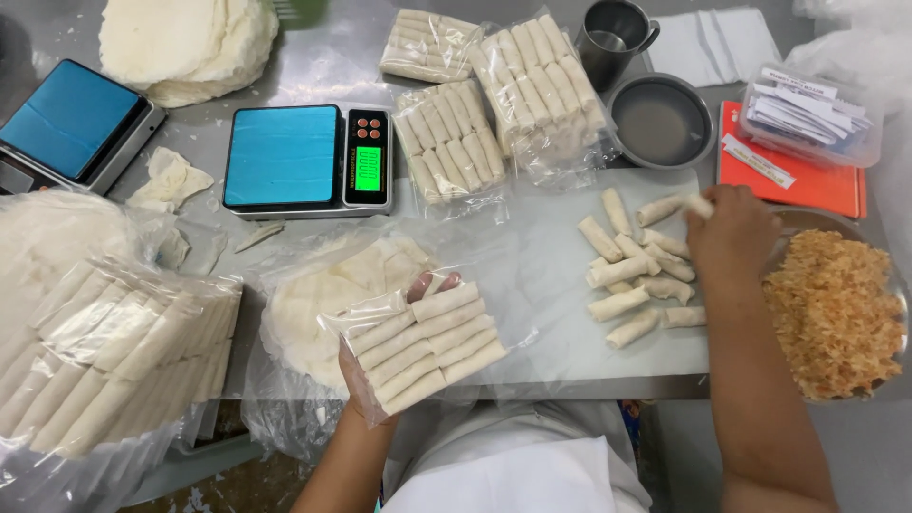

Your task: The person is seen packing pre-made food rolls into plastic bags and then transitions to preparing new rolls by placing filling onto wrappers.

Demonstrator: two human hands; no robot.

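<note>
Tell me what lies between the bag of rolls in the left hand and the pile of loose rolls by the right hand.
In the head view, only clear plastic sheet over the steel table lies between the bag of rolls and the loose rolls.

Clear plastic bag (418, 347) of pale spring rolls packed side by side in a flat row, lying tilted on an upturned palm, one loose pale spring roll (665, 208) pinched at its end above a scattered pile

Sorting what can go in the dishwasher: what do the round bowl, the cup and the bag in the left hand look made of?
Bowl and cup: probably stainless steel, dull grey sheen. Bag in the left hand: thin clear plastic film, glossy and creased, rolls visible through it.
</note>
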